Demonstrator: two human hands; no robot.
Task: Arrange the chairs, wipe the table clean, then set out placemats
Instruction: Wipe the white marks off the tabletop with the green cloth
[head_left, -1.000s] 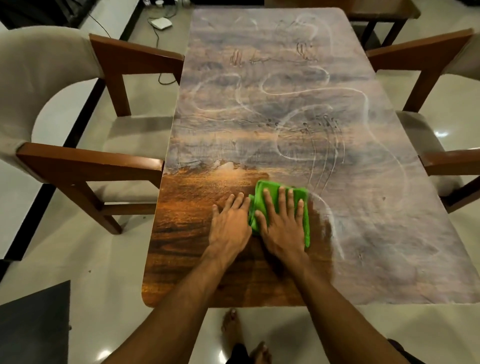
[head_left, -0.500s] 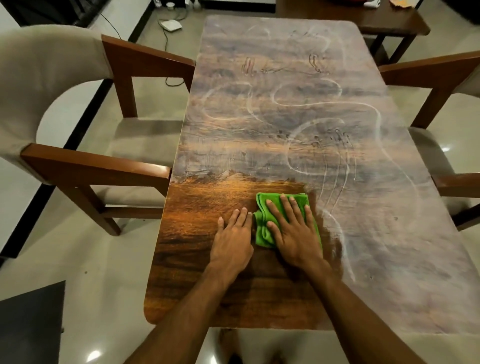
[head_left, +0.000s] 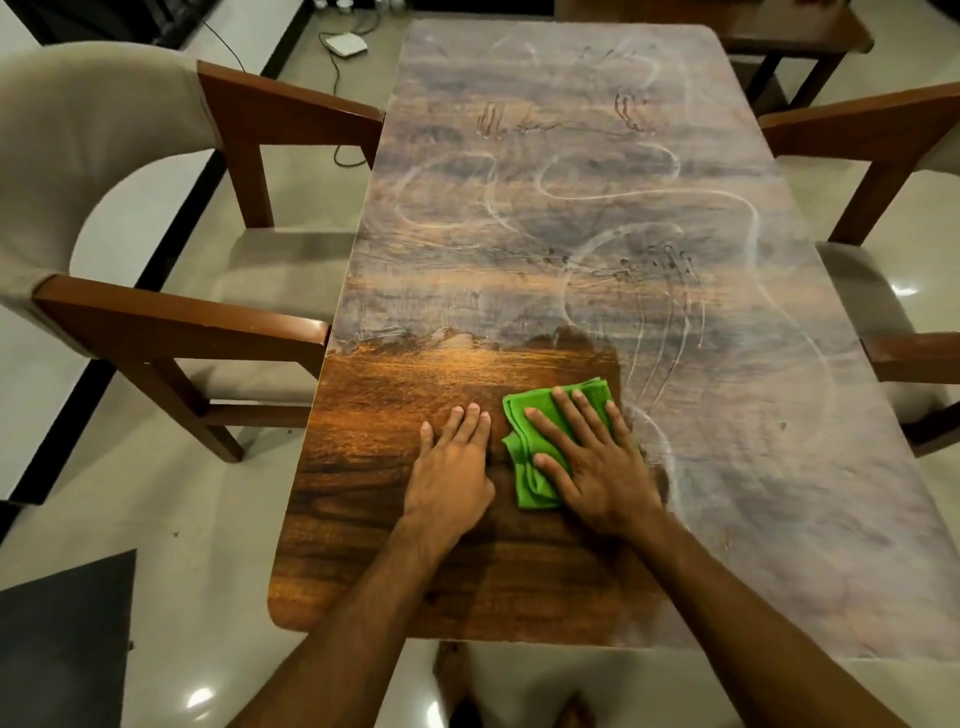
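Flat right hand (head_left: 597, 467) presses cloth (head_left: 530, 441) near table (head_left: 727, 415) edge.

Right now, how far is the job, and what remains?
Done: the left chair and right chair stand at the table, whose near left corner shines clean. In hand: the right hand presses the green cloth flat; the left hand rests beside it. Left: the dusty remainder, then placemats, none visible.

The cloth (head_left: 530, 491) under the right grip (head_left: 597, 467) is bright green. Around the left grip (head_left: 451, 470) the bench (head_left: 363, 519) shows glossy orange-brown wood grain. Beyond both grips it is filmed dull grey, with pale swirls and finger streaks. The chair (head_left: 156, 332) out past the left grip has red-brown wood and beige upholstery.
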